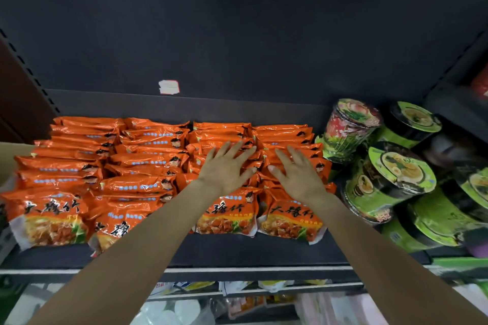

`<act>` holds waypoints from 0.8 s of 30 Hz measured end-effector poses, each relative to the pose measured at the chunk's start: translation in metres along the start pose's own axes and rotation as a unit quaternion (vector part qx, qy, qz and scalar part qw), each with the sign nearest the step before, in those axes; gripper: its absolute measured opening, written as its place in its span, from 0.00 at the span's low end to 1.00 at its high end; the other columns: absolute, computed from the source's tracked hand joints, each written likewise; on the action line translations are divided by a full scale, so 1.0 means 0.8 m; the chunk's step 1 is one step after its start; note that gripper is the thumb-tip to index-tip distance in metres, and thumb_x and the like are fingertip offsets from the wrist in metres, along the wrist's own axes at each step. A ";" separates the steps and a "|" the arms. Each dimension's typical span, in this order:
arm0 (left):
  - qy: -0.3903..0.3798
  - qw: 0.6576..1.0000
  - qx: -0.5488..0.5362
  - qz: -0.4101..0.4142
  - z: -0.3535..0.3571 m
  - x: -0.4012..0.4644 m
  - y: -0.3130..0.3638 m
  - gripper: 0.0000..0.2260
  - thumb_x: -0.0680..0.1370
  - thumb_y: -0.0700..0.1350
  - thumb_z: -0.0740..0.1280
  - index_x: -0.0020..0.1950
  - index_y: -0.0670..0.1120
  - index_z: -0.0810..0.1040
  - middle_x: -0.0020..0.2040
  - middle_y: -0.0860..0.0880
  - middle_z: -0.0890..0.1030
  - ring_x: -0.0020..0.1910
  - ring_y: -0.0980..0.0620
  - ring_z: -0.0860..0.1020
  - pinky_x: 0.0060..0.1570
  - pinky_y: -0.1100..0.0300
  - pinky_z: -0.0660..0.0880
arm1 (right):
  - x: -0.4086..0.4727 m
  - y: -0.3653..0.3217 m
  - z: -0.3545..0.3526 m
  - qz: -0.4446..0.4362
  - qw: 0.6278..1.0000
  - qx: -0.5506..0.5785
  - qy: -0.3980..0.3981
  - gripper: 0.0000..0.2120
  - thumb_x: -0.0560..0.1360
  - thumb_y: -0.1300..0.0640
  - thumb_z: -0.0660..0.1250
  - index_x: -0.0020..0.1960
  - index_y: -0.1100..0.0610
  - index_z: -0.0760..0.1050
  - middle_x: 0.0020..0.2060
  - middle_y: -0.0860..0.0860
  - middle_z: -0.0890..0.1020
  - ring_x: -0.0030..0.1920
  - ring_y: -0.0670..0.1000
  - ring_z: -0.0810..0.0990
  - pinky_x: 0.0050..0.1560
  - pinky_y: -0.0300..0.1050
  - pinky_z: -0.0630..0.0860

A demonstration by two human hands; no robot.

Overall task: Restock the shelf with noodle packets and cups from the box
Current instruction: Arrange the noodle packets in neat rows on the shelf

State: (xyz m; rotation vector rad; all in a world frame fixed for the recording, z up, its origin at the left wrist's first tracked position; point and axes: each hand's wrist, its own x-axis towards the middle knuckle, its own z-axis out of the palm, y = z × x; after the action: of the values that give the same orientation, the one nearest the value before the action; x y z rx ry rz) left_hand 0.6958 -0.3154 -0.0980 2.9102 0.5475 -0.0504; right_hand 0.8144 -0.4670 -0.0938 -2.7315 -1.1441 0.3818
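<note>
- The left hand (226, 167) lies flat on the orange noodle packets (148, 163), fingers straight and spread, pointing toward 1 o'clock; it grips nothing.
- The right hand (297, 174) lies just beside it at 3 o'clock, also flat with fingers spread, pointing toward 11 o'clock — palm down on the packet tops, holding nothing.
- The two hands are near each other but not touching; both bare forearms reach in from the lower edge of the view.
- The packets fill the dark shelf (253, 250) in four rows running from front to back, standing on edge and overlapping like tiles. The hands rest on the two rows nearest 3 o'clock.
- The front packets in each row tilt toward the viewer and show black lettering above a picture of noodles.
- At 3 o'clock of the packets sit the noodle cups: a red-patterned cup (348, 129) leans on its side against the back of the shelf, and green-lidded cups (396, 179) are piled beside and in front of it, several of them tilted — one green cup touches the outermost row of packets.
- A small white sticker (169, 86) is stuck to the dark back panel at 12 o'clock of the packets.
- Below the shelf's front edge, at 6 o'clock, a lower shelf (237, 295) holds blurred pale goods that cannot be identified.
- The box is not visible.
</note>
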 end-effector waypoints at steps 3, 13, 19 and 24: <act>-0.040 0.999 0.003 -0.016 -0.004 0.008 -0.004 0.27 0.78 0.65 0.48 0.76 0.61 0.50 0.78 0.53 0.49 0.77 0.47 0.49 0.72 0.45 0.49 | 0.009 -0.005 0.003 0.011 1.000 -0.002 -0.026 0.29 0.79 0.37 0.47 0.77 0.46 0.49 0.77 0.50 0.48 0.77 0.56 0.45 0.75 0.55 0.49; 0.004 0.994 -0.065 0.090 -0.024 -0.046 -0.037 0.40 0.68 0.73 0.56 0.75 0.56 0.57 0.77 0.55 0.53 0.76 0.53 0.49 0.73 0.53 0.47 | -0.039 -0.016 -0.004 -0.079 0.993 0.018 0.087 0.29 0.78 0.37 0.52 0.75 0.47 0.55 0.74 0.50 0.57 0.74 0.52 0.54 0.74 0.52 0.55; -0.064 0.992 0.006 0.106 -0.008 -0.055 -0.045 0.33 0.74 0.57 0.67 0.75 0.59 0.56 0.78 0.51 0.46 0.77 0.50 0.42 0.75 0.46 0.43 | -0.046 -0.003 -0.010 -0.127 0.989 -0.012 -0.074 0.44 0.66 0.35 0.70 0.75 0.42 0.53 0.76 0.46 0.49 0.76 0.52 0.49 0.74 0.56 0.56; -0.082 0.993 -0.012 0.089 -0.014 -0.052 -0.039 0.28 0.76 0.52 0.67 0.74 0.59 0.61 0.78 0.50 0.48 0.77 0.49 0.43 0.74 0.45 0.43 | -0.033 0.010 -0.008 -0.145 0.986 0.030 -0.080 0.38 0.69 0.52 0.74 0.73 0.40 0.59 0.76 0.45 0.53 0.75 0.50 0.53 0.73 0.53 0.60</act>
State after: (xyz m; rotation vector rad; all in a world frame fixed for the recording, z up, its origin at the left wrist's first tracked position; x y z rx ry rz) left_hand 0.6458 -0.2998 -0.0891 2.8822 0.2593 -0.2548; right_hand 0.8036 -0.4915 -0.0850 -2.4687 -1.5189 0.5901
